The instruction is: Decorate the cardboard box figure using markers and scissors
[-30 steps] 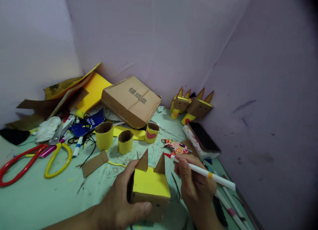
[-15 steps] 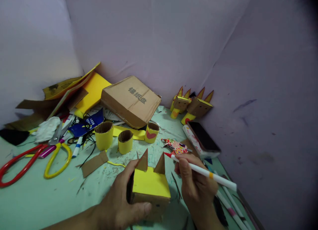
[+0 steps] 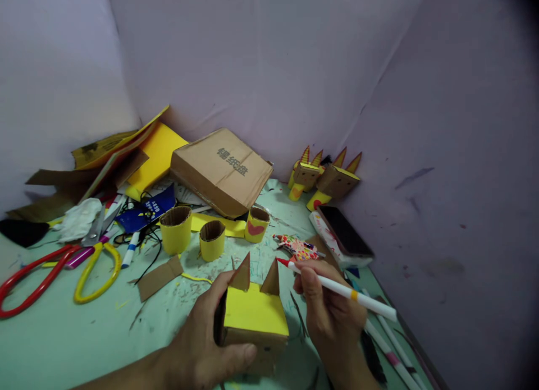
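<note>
My left hand (image 3: 202, 345) grips a small cardboard box (image 3: 252, 322) with a yellow top and two pointed cardboard ears, at the near middle of the green table (image 3: 63, 345). My right hand (image 3: 328, 311) holds a white marker with a red tip (image 3: 337, 289), its tip next to the box's right ear. Three yellow cardboard rings (image 3: 213, 239) stand just beyond the box; one bears a red heart.
A brown carton (image 3: 221, 171) and yellow sheets (image 3: 158, 154) lie at the back. Two finished eared boxes (image 3: 326, 179) stand by the wall. A phone (image 3: 345, 233) rests at the right. Red and yellow scissors (image 3: 59, 272) lie left, more markers (image 3: 391, 356) near right.
</note>
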